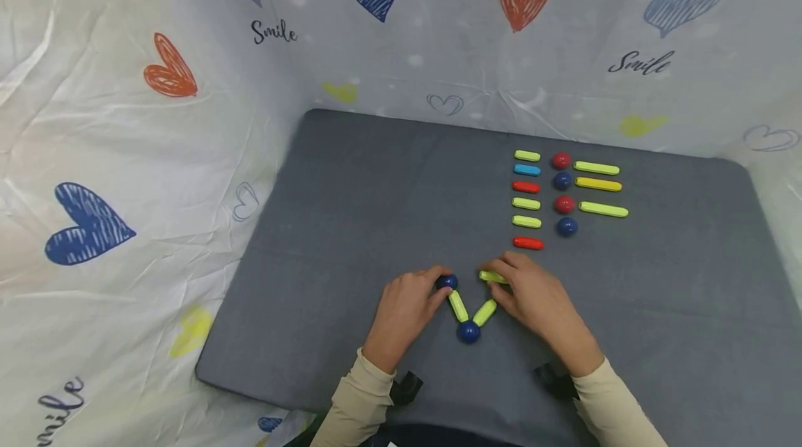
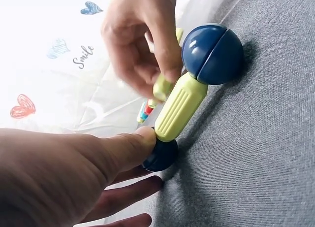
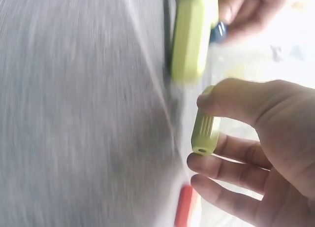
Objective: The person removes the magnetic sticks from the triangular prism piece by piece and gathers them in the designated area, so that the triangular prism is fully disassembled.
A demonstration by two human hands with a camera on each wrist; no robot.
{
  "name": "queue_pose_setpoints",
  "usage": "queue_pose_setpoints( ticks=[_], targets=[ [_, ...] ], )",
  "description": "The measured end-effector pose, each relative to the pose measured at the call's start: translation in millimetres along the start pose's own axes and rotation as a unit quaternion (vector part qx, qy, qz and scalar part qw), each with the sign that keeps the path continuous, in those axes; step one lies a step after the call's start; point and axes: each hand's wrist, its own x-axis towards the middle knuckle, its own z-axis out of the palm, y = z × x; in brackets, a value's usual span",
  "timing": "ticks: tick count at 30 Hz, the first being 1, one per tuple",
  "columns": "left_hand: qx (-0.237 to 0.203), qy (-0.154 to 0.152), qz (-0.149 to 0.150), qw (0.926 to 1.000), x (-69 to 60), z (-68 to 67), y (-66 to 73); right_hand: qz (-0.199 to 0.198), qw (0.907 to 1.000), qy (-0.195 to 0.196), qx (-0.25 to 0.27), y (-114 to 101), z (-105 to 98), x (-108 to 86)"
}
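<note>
Two short yellow-green rods meet at a blue ball [image 1: 468,332], forming a V on the grey mat. A second blue ball [image 1: 447,283] caps the far end of the left rod [image 1: 459,306]. My left hand [image 1: 404,308] pinches that second ball between thumb and fingers. The right rod [image 1: 485,312] of the V has a bare far end, just below my right hand [image 1: 539,297]. Between thumb and fingers, my right hand pinches another short yellow-green rod [image 3: 205,131], apart from the V.
Beyond my right hand lies a column of short rods, with a red rod [image 1: 528,243] nearest. Beside it are red and blue balls [image 1: 567,227] and longer rods [image 1: 603,209]. A heart-printed cloth [image 1: 438,50] rises behind the grey mat [image 1: 351,210].
</note>
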Motion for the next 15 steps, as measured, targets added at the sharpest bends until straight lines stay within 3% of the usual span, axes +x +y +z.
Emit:
queue_pose_setpoints(
  ticks=[6,15],
  targets=[
    [-0.006,-0.002,-0.006,1.0000,-0.6,-0.6,-0.5,0.046,0.9984,0.028,-0.016,24.9,-12.8,-7.2],
    [-0.015,-0.003,-0.005,0.9999,-0.6,-0.6,-0.2,0.067,0.9967,0.029,-0.035,40.0,-16.7,-11.0]
  ],
)
